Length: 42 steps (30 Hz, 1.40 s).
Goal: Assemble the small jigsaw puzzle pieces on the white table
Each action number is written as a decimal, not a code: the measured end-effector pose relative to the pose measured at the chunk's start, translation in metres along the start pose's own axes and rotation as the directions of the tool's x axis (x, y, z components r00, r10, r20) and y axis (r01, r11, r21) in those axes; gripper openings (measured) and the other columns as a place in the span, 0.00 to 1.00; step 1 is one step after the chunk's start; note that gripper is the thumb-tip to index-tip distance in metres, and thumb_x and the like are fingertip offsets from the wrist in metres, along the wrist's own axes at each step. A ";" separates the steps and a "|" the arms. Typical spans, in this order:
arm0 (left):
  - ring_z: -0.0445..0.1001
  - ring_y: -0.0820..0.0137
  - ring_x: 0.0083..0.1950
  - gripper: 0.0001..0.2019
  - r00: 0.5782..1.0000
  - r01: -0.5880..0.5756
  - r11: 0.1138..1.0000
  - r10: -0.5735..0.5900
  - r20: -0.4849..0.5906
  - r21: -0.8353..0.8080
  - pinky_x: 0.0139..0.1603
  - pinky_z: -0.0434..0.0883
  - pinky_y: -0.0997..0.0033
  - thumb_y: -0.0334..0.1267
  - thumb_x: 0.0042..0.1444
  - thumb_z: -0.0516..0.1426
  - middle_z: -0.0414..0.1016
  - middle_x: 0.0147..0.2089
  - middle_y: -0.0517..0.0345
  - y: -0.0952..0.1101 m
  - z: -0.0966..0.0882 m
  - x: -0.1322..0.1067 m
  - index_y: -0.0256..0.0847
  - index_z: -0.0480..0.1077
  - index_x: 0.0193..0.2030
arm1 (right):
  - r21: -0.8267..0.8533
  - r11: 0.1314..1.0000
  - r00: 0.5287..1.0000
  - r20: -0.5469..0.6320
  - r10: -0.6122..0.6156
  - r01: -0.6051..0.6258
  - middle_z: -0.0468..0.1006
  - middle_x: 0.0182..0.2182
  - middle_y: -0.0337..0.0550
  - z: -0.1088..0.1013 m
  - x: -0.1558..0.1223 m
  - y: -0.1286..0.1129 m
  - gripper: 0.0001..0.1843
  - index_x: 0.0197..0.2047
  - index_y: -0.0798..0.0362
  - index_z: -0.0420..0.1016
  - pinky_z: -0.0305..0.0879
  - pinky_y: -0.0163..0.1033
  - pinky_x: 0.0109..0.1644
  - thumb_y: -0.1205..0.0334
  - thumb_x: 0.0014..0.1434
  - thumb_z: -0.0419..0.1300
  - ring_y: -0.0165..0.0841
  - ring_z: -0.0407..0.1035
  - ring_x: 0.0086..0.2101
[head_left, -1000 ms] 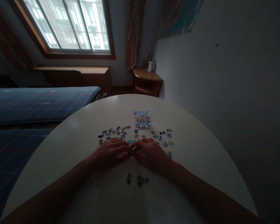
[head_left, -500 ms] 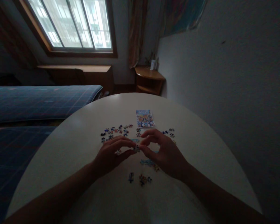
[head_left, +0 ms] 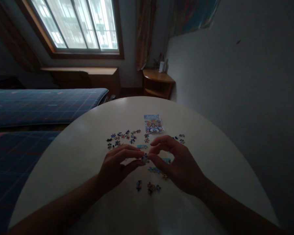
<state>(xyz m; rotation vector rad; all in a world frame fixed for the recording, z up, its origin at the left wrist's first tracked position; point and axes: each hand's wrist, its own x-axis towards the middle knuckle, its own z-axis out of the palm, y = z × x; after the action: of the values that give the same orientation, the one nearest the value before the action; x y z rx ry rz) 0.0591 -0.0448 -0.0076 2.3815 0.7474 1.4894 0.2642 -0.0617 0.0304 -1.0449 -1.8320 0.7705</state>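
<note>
Between my two hands a small puzzle piece (head_left: 145,158) is held just above the table. My left hand (head_left: 119,163) pinches its left side between thumb and fingers. On its right side, the thumb and forefinger of my right hand (head_left: 175,161) close on it; whether it is one piece or two joined is too small to tell. Joined light-blue pieces (head_left: 155,169) lie partly under my right hand. Another light-blue strip (head_left: 142,146) lies beyond the fingertips. Nearer to me are a dark piece (head_left: 138,185) and a brownish cluster (head_left: 151,188).
Loose puzzle pieces (head_left: 127,135) are scattered beyond my left hand, and several more (head_left: 182,138) lie beyond my right. A colourful picture sheet (head_left: 154,123) lies farther back on the round white table (head_left: 88,130). A plaid-covered bed (head_left: 44,104) stands at the left, a wall at the right.
Both hands have shifted slightly, and the held puzzle piece now shows more of its pale face between the fingertips. The whole view has moved a little.
</note>
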 end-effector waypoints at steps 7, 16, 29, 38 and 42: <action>0.80 0.72 0.38 0.05 1.000 0.006 1.000 -0.006 -0.007 -0.007 0.38 0.78 0.72 0.39 0.64 0.60 0.81 0.38 0.57 -0.002 0.001 -0.002 0.42 0.73 0.44 | 0.006 1.000 1.000 -0.002 0.003 -0.003 0.80 0.30 0.35 0.000 0.000 0.001 0.11 0.44 0.48 0.69 0.72 0.41 0.42 0.61 0.58 0.65 0.32 0.77 0.33; 0.81 0.71 0.39 0.05 1.000 -0.002 1.000 0.002 0.001 0.001 0.39 0.79 0.73 0.38 0.64 0.59 0.81 0.38 0.56 -0.003 0.001 -0.001 0.42 0.73 0.45 | 0.001 1.000 1.000 0.005 -0.002 0.002 0.81 0.31 0.36 0.000 0.002 0.002 0.11 0.44 0.48 0.69 0.72 0.41 0.43 0.61 0.59 0.64 0.33 0.77 0.33; 0.80 0.73 0.39 0.05 1.000 -0.017 1.000 0.017 0.021 0.001 0.39 0.78 0.74 0.37 0.65 0.58 0.81 0.39 0.56 -0.004 0.000 -0.001 0.41 0.72 0.45 | -0.003 1.000 1.000 0.010 0.000 0.000 0.81 0.31 0.35 0.000 0.001 0.005 0.12 0.45 0.47 0.69 0.71 0.42 0.45 0.61 0.59 0.65 0.33 0.77 0.34; 0.80 0.73 0.38 0.04 0.999 -0.025 1.000 0.025 0.038 -0.005 0.38 0.77 0.75 0.35 0.64 0.59 0.80 0.38 0.55 -0.008 0.002 -0.002 0.40 0.72 0.45 | -0.017 1.000 1.000 0.023 0.009 -0.008 0.80 0.31 0.36 0.001 0.003 0.009 0.10 0.45 0.48 0.70 0.71 0.40 0.43 0.63 0.59 0.63 0.32 0.76 0.34; 0.79 0.73 0.37 0.04 0.999 -0.027 0.999 0.028 0.035 -0.016 0.37 0.76 0.76 0.35 0.64 0.59 0.80 0.37 0.54 -0.012 0.004 -0.004 0.39 0.73 0.44 | -0.054 0.999 0.999 0.046 0.009 -0.007 0.80 0.32 0.37 0.002 0.003 0.012 0.07 0.43 0.49 0.74 0.70 0.38 0.41 0.63 0.60 0.62 0.31 0.75 0.34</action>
<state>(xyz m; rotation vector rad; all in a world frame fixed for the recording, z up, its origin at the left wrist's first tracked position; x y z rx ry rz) 0.0580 -0.0368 -0.0174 2.4093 0.6948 1.4541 0.2654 -0.0538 0.0209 -1.0769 -1.8983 0.7599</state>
